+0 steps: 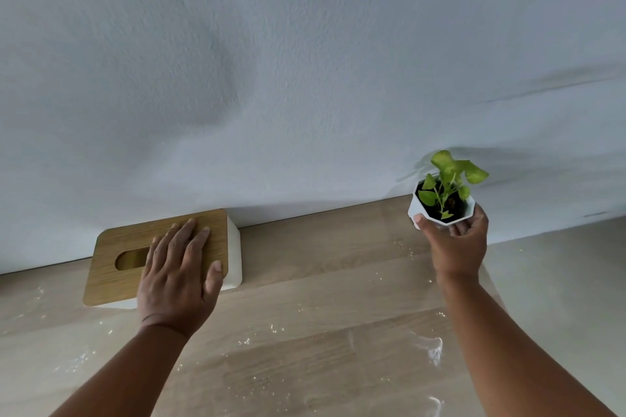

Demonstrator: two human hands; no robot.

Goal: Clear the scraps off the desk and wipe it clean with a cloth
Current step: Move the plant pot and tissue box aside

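Note:
The wooden desk [321,281] runs along a pale wall and carries wet streaks and droplets across its surface. My left hand [178,278] lies flat, fingers together, on the wooden lid of a white tissue box [115,247] at the back left. My right hand [455,244] grips a small white faceted plant pot [415,210] with green leaves, holding it up above the desk's back right part. No cloth or scraps show in view.
The pale textured wall [305,78] stands directly behind the desk's back edge. To the right of the desk a lighter floor or surface [559,281] shows. Water smears [435,349] lie near the desk's front right.

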